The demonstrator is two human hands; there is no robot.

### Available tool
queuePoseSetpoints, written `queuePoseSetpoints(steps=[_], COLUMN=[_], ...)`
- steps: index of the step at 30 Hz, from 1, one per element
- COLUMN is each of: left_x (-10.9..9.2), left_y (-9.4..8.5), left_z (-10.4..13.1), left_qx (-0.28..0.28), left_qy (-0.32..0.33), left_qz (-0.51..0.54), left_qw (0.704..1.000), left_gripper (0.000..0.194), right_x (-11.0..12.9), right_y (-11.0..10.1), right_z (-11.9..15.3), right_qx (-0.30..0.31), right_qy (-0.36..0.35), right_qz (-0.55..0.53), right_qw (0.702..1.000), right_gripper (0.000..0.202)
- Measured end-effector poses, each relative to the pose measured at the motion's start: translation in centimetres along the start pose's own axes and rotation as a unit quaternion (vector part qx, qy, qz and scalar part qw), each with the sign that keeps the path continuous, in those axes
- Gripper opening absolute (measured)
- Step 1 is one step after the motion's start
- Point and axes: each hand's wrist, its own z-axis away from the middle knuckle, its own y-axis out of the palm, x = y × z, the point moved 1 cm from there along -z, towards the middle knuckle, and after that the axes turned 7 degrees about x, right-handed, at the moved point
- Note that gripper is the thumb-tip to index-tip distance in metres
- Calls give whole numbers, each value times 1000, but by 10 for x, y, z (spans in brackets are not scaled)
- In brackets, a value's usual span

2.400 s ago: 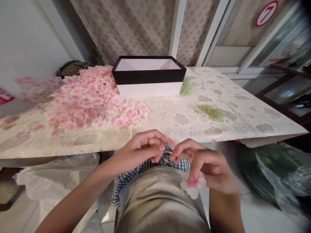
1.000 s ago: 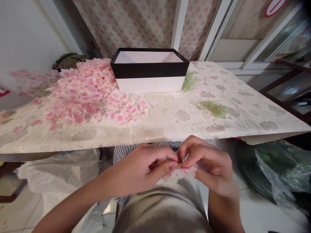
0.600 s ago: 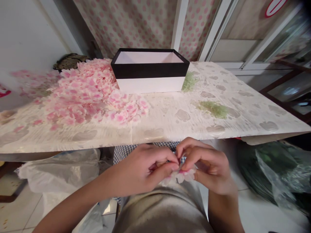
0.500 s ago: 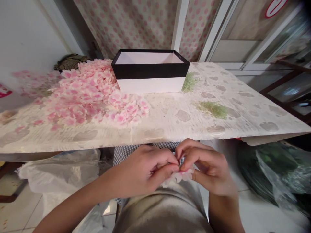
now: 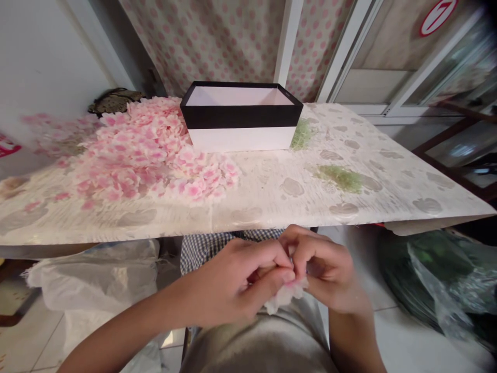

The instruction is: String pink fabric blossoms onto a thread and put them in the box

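Observation:
A small pale pink flower (image 5: 286, 292) is pinched between both hands over the lap, in front of the table edge. Thumb and finger of my left hand (image 5: 248, 277) are closed on it from the left. My right hand (image 5: 324, 264) grips it from the right, its fingertips touching those of my left hand. Fingers partly cover the flower's centre. On the table (image 5: 252, 213), a large heap of pink flowers (image 5: 132, 150) spreads at the left. Behind them stands a white box with a black rim (image 5: 240, 127).
Thin green stems (image 5: 341, 177) lie on the right of the table, with more green (image 5: 302, 134) beside the box. A patterned pouch (image 5: 114, 101) sits behind the heap. White plastic bags (image 5: 97, 280) hang below left; a dark green bundle (image 5: 415, 280) is below right.
Both hands have shifted slightly and drawn closer together around the flower. The flower is turned a little and hangs lower and further left.

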Motion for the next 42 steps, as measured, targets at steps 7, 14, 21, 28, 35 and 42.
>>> queuePoseSetpoints(steps=[7, 14, 21, 28, 35, 42], left_x=[10, 30, 34, 30, 34, 37], left_y=[-9, -34, -79, -102, -116, -118], left_z=[0, -5, 2, 9, 18, 16], left_qx=[76, -45, -235, -351, -379, -383], left_qy=[-67, -75, -57, -34, 1, -33], left_qz=[258, 432, 482, 483, 464, 512], left_qw=[961, 898, 842, 801, 800, 768], left_gripper=[20, 15, 15, 30, 42, 32], right_x=[-16, -38, -53, -50, -12, -15], right_y=[-23, -136, -180, -201, -216, -181], right_z=[3, -9, -29, -44, -46, -59], right_qx=[-129, -356, -188, -167, -215, -214], right_qy=[55, 232, 393, 378, 342, 196], right_qz=[-35, 446, 593, 584, 467, 244], right_qw=[989, 788, 677, 699, 787, 925], right_gripper=[9, 17, 22, 17, 11, 2])
